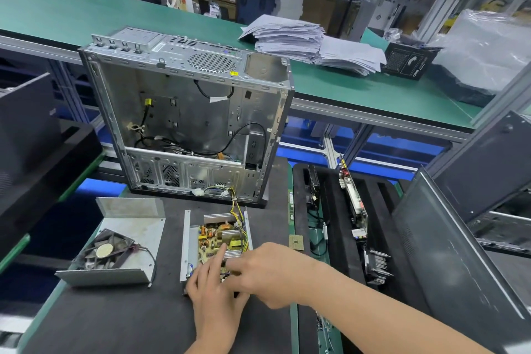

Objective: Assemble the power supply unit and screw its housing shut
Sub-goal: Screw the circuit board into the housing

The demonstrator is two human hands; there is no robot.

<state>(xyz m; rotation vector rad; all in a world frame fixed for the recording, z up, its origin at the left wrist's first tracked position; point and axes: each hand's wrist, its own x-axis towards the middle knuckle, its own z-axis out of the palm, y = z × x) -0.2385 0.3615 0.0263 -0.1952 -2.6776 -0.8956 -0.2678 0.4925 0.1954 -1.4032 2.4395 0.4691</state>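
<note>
the 2 hands are working over the circuit board [214, 240] in the open psu tray [186, 241] on the black mat [138, 322]. the left hand [214, 293] is pressing the board with straight fingers. the right hand [273, 273] is curling at the near edge, and i cannot tell its grip. i am judging that the board is being seated; next the fan cover [139, 228], lying just beside on the left, is needing to go on squarely.

Black mat [115, 322] under computer case [186, 112], PSU base [187, 241], fan cover [138, 231]

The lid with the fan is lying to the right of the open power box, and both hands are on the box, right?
No: the head view shows the lid with the fan lying to the left of the open power box. The left hand and right hand are on the box.
</note>
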